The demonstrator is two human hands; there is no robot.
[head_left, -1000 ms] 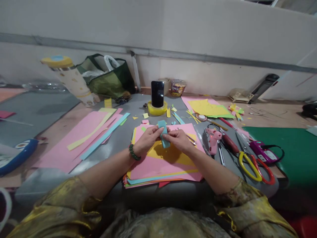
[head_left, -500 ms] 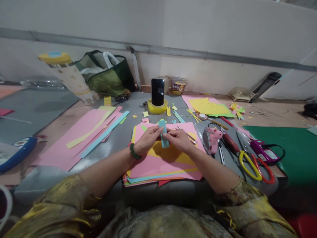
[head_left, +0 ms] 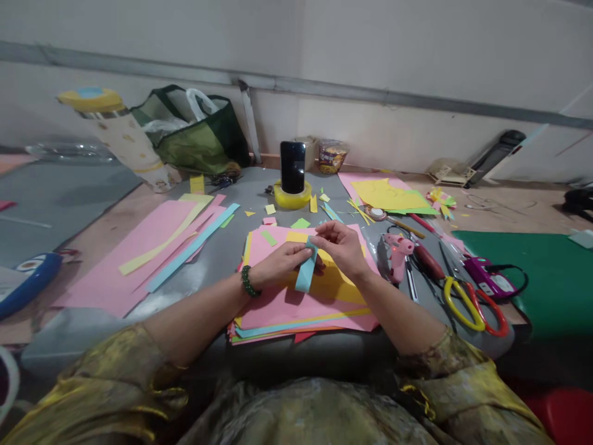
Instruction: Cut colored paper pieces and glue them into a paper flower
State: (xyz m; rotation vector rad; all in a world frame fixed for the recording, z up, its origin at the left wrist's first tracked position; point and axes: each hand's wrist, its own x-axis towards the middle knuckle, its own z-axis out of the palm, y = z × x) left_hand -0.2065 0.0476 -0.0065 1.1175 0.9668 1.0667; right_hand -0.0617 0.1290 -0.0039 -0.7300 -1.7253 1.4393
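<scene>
A light blue paper strip point(head_left: 305, 276) hangs bent from my fingers, its lower end curling above the paper stack. My left hand point(head_left: 281, 264), with a green bead bracelet point(head_left: 249, 282) at the wrist, pinches the strip near its upper part. At the top end, the thumb and fingers of my right hand point(head_left: 343, 248) are closed on the strip. Beneath both hands lies a stack of coloured paper point(head_left: 269, 312), pink on top, with a yellow piece point(head_left: 340, 285) over it. A small green scrap point(head_left: 269, 238) rests on the stack's upper left.
Right of the stack lie a pink glue gun point(head_left: 398, 253), a cutter knife point(head_left: 411, 281) and yellow-and-red-handled scissors point(head_left: 463, 303). Paper strips point(head_left: 192, 247) spread at left. Behind stand a phone point(head_left: 293, 167) on a yellow tape roll point(head_left: 291, 196), a tumbler point(head_left: 127, 145) and a bag point(head_left: 199, 139).
My right hand has shifted up to the strip's top end and its fingers have lifted. The strip, flat and upright before, now bends with its lower end swung left.
</scene>
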